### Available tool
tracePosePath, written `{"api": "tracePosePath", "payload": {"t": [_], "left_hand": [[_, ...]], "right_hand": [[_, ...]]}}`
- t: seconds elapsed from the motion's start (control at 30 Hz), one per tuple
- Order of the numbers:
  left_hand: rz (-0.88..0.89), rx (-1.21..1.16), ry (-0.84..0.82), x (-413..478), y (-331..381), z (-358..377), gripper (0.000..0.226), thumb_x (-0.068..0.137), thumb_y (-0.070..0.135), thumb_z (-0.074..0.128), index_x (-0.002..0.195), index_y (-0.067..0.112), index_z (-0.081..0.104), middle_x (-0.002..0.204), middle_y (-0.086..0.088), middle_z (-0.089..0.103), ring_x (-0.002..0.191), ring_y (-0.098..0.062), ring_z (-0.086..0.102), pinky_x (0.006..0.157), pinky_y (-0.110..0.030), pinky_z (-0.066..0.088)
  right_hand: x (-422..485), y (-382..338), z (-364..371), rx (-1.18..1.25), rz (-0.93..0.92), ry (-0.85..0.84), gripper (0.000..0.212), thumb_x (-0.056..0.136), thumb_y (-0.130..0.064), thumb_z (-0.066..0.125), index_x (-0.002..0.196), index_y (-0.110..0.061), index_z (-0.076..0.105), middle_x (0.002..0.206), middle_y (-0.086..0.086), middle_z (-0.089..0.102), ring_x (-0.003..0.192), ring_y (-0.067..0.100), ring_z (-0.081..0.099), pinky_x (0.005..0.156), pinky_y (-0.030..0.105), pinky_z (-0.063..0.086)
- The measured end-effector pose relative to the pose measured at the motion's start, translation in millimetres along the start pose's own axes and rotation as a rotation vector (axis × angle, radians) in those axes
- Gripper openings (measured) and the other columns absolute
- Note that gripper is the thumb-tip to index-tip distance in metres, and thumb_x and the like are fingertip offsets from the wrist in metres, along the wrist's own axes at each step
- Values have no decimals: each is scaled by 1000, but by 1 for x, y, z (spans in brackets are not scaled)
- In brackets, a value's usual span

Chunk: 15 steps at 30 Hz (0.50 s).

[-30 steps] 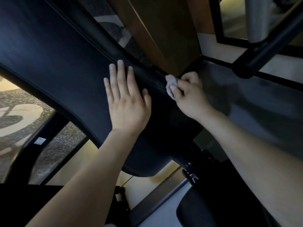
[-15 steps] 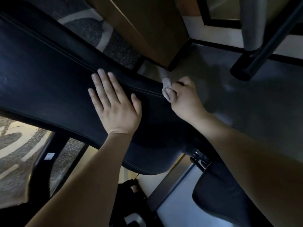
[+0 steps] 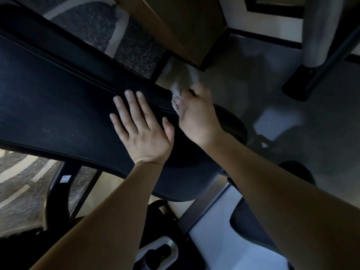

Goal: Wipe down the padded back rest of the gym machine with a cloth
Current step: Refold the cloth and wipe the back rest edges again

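Observation:
The black padded back rest [image 3: 58, 106] runs across the frame from the upper left to the lower middle. My left hand [image 3: 140, 127] lies flat on its face with the fingers straight and spread. Just to the right, my right hand [image 3: 196, 114] grips a small grey cloth [image 3: 176, 94] and holds it against the pad's far side edge. Most of the cloth is hidden in my fingers, and this hand is blurred.
A black seat pad [image 3: 253, 227] sits at the lower right. Black frame tubes [image 3: 56, 191] run under the pad at the lower left. A wooden column [image 3: 175, 26] and a dark machine foot [image 3: 298, 84] stand on the grey floor beyond.
The view has swung, so the pad lies flatter across the frame. My right hand with the cloth has slid along the pad's far edge, closer to my left hand, which stays flat.

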<state>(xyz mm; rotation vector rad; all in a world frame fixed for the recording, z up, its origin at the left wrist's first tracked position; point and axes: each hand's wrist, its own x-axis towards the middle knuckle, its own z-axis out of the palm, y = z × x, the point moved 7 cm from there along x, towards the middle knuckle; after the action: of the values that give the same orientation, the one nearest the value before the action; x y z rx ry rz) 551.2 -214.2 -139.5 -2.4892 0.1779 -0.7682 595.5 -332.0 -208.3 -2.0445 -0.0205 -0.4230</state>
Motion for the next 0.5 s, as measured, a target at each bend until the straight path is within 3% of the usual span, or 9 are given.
{"api": "tracePosePath", "payload": {"t": [0.07,0.1,0.2,0.3,0.43,0.5], "left_hand": [[-1,5,11,0,0,0,74,99,42,41,157,-1,25,163,-23,24,150,-46,20,124,-58,14],[3,8,19,0,0,0,73,99,42,41,157,-1,27,162,-22,26,150,-47,22,123,-59,15],[5,25,33,-1,1,2,72,99,41,42,156,-1,29,161,-22,29,148,-48,24,122,-59,18],[-1,32,45,0,0,1,71,99,40,42,156,-1,31,160,-22,30,147,-49,26,122,-60,19],[-3,23,57,0,-1,2,71,98,40,44,155,-1,33,159,-21,32,147,-49,27,120,-61,21],[-8,17,61,0,-1,2,71,97,40,44,154,-1,34,159,-21,33,147,-49,28,120,-61,22]], "right_hand": [[-2,-3,-6,52,-117,36,9,84,-5,61,90,1,62,96,19,58,86,40,57,76,42,49],[-7,6,-11,87,-129,36,13,82,0,65,95,1,62,101,14,56,90,34,55,78,41,48],[-28,66,-21,169,109,-29,24,94,-13,54,116,-9,59,110,6,56,101,26,53,86,36,43],[-40,95,-19,163,309,-52,22,95,-19,47,105,-6,61,105,15,57,98,37,56,81,31,38],[-4,54,-1,109,192,-121,24,91,-5,53,108,-1,69,112,25,56,99,43,55,83,42,50],[7,40,3,129,81,-149,26,92,-9,46,97,0,69,100,24,59,87,34,57,74,42,52]]}}
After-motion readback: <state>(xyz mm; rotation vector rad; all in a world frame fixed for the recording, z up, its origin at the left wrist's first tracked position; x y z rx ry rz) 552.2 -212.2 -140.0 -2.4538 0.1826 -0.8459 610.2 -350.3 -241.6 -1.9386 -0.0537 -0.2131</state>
